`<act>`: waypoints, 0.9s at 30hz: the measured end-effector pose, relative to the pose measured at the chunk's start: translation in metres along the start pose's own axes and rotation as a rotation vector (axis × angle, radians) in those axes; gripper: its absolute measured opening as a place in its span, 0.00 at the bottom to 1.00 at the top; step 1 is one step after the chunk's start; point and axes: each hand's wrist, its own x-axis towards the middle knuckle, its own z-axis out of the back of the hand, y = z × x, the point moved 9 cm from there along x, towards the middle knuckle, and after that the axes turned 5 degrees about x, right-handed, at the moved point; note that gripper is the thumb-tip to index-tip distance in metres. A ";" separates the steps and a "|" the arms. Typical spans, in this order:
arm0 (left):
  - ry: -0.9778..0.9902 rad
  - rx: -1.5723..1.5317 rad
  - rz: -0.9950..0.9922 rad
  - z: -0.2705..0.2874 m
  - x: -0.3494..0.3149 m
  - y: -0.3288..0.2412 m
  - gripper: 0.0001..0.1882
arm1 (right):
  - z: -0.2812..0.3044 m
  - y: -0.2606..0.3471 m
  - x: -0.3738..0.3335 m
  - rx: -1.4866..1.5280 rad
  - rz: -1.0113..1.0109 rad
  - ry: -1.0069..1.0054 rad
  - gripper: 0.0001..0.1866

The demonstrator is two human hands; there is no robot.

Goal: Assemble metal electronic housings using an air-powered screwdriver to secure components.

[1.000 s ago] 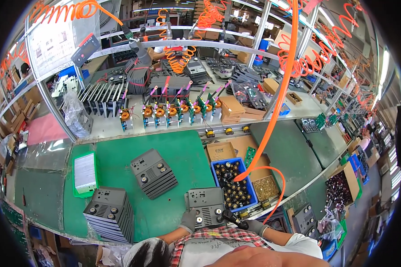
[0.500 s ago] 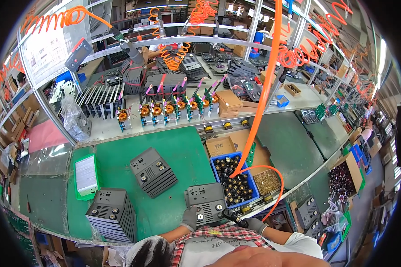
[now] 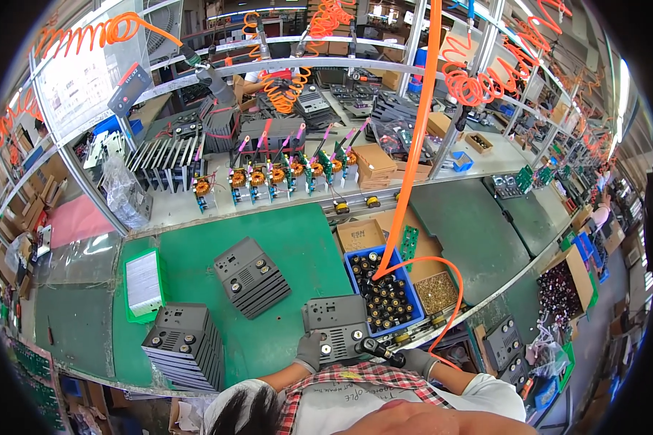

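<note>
A dark grey slotted panel (image 3: 339, 316) lies at the bench's near edge, with two silvery round fittings on it. My left hand (image 3: 309, 353), in a grey glove, grips its left edge beside one fitting. In my gloved right hand (image 3: 417, 362) is a black air ratchet wrench (image 3: 382, 352), its head against the panel's right side near the other fitting. An orange air hose (image 3: 458, 290) loops down toward the wrench's handle. Right beside the panel stands a blue bin (image 3: 419, 312) full of black and brass-coloured fittings (image 3: 388, 299).
Stacks of similar panels stand on the green mat (image 3: 189, 246), at its middle (image 3: 252, 279) and near left (image 3: 181, 344). A green tray (image 3: 128, 290) holds white sheets. Small brass parts (image 3: 435, 293) lie right of the bin. Circuit boards (image 3: 276, 177) line the shelf behind.
The upper stretch of the orange hose has swung left. The wrench head has shifted slightly at the panel's right side. Both hands keep their holds.
</note>
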 end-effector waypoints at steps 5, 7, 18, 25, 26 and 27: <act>0.010 0.089 0.009 -0.005 -0.014 -0.021 0.18 | 0.030 0.062 -0.007 0.007 0.231 -0.007 0.24; 0.033 0.247 -0.140 -0.006 -0.001 -0.017 0.17 | 0.027 0.075 0.008 -0.053 0.259 0.017 0.23; 0.070 0.576 -0.536 -0.020 0.028 0.022 0.16 | 0.020 0.099 0.032 -0.191 0.256 0.147 0.16; 0.058 0.711 -0.417 -0.019 0.011 -0.015 0.13 | 0.010 0.092 0.042 -0.203 0.278 0.171 0.16; 0.078 0.679 -0.375 -0.019 0.009 -0.018 0.10 | 0.007 0.086 0.047 -0.227 0.262 0.164 0.17; 0.078 0.330 -0.255 -0.013 0.013 -0.005 0.09 | 0.004 0.087 0.045 -0.227 0.266 0.170 0.17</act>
